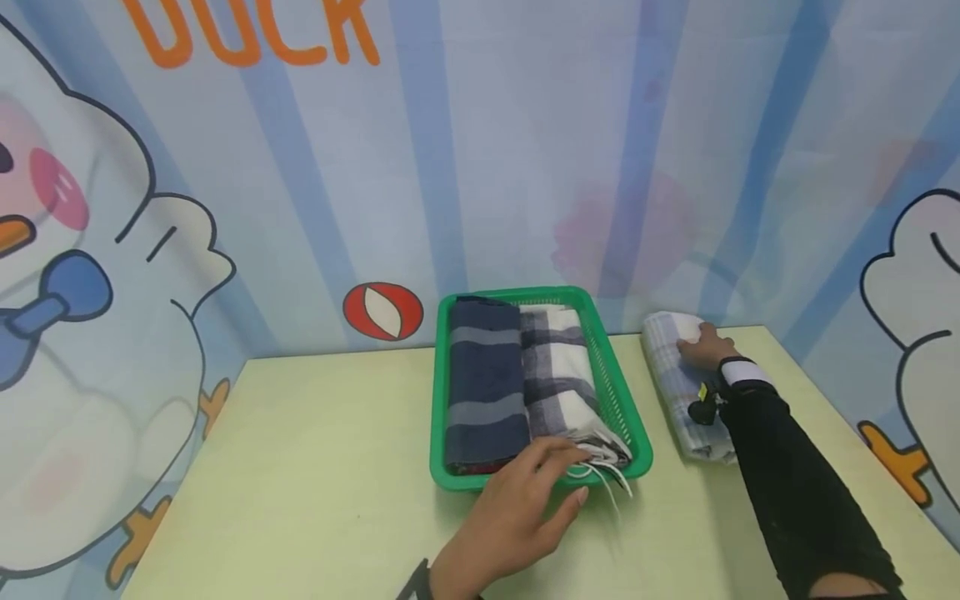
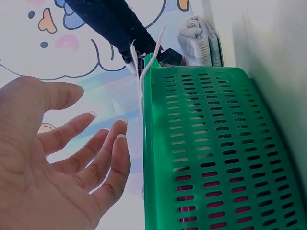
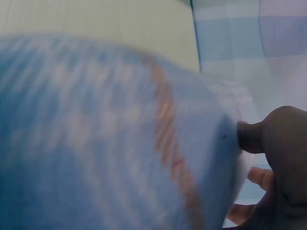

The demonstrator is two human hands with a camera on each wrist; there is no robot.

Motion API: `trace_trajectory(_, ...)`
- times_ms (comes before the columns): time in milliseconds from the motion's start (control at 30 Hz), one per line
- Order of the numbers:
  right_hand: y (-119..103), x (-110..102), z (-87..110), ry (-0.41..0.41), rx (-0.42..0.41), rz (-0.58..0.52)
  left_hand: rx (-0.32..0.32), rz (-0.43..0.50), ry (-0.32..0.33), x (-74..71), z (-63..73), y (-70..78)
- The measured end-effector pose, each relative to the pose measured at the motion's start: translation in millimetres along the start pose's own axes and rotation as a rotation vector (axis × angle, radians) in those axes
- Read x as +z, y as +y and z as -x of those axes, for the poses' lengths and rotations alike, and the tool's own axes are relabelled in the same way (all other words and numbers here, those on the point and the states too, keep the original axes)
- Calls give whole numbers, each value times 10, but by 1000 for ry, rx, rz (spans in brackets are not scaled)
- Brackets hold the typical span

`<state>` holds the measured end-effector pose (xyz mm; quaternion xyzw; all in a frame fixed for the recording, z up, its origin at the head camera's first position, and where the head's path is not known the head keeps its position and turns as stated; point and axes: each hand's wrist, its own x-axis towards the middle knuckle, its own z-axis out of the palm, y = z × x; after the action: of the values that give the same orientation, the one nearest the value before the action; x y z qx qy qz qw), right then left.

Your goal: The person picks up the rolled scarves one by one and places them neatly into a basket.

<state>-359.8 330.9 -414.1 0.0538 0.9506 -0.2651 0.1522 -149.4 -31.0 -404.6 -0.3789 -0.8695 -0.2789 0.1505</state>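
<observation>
My right hand (image 1: 705, 347) grips the far part of a folded light-blue and white plaid cloth (image 1: 667, 383) on the table's right side. In the right wrist view the thumb (image 3: 252, 137) presses into the cloth (image 3: 120, 134), with other fingers just beyond its end. My left hand (image 1: 517, 504) has loosely bent fingers and holds nothing, close to the front rim of a green plastic basket (image 1: 618, 392). Inside the basket, a folded navy cloth with grey stripes (image 1: 487, 383) lies beside a white and dark checked cloth (image 1: 558, 358). White fringe cords (image 1: 600, 475) from the checked cloth hang over the front rim.
The pale yellow table (image 1: 322, 467) ends at a printed cartoon backdrop (image 1: 510, 150), close behind the basket and the plaid cloth. In the left wrist view the slotted basket wall (image 2: 216, 143) stands right beside the left fingers.
</observation>
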Motion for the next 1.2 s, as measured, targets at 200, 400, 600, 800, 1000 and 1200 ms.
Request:
trace_trajectory(200, 55, -80, 67, -31, -5, -8, -26, 23, -41, 16, -33, 17)
trace_trajectory(400, 188, -113, 6, -61, -21, -21, -16, 12, -53, 55, -71, 44)
trace_trajectory(600, 260, -42, -74, -32, -11, -46, 5, 6, -45, 98, -112, 64)
trace_trajectory(800, 213, -12, -52, -13, 6, -38, 23, 1, -44, 120, -152, 85)
trace_trajectory(1000, 217, 7, -64, -34, 13, -68, 26, 15, -67, 112, -196, 99)
trace_trajectory(1200, 286, 51, -125, -44, 7, -48, 43, 22, -76, 124, -234, 99)
